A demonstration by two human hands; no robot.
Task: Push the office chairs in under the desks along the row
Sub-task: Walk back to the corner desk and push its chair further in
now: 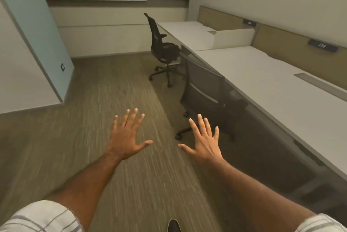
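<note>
Two hands, left hand (125,139), right hand (204,143), spread, empty.

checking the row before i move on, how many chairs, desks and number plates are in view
office chairs: 2, the far chair and the near chair
desks: 2, the far desk and the near desk
number plates: 2, plate 212 and plate 213
total: 6

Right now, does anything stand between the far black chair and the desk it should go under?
Nothing visible does: the black chair faces the far desk, its seat close to the edge.
</note>
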